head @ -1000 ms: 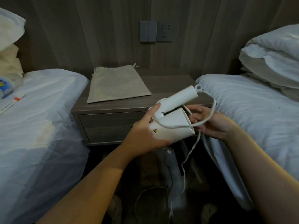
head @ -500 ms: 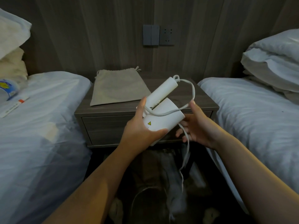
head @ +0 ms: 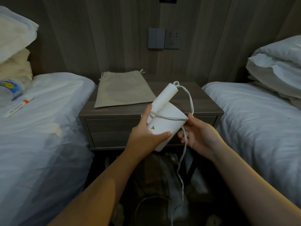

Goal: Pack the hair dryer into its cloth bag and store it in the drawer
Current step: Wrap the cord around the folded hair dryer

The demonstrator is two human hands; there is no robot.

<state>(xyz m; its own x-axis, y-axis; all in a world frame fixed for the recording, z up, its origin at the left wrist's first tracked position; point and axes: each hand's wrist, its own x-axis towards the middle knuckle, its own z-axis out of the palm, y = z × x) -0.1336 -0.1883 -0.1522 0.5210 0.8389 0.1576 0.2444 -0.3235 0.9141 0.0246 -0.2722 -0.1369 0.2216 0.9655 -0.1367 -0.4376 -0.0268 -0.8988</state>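
A white folded hair dryer (head: 164,119) is held in front of the nightstand, its handle pointing up and away. My left hand (head: 146,135) grips its body from the left, thumb on top. One loop of the white cord (head: 189,101) runs from the handle's end across the body. My right hand (head: 197,133) holds the cord at the dryer's right side, and the rest of the cord hangs down to the floor. The beige cloth drawstring bag (head: 122,90) lies flat on the nightstand top. The drawer (head: 110,129) below is closed.
The nightstand (head: 206,101) stands between two white beds (head: 40,128) (head: 260,124). A cup (head: 10,88) and a marker (head: 18,107) lie on the left bed. Pillows (head: 275,66) sit at the right. A wall switch and socket (head: 163,38) are above. Shoes and cables lie on the dark floor.
The dryer has shifted left and tilted more upright. My right hand moved from behind the dryer to its right side and drew the cord across the body.
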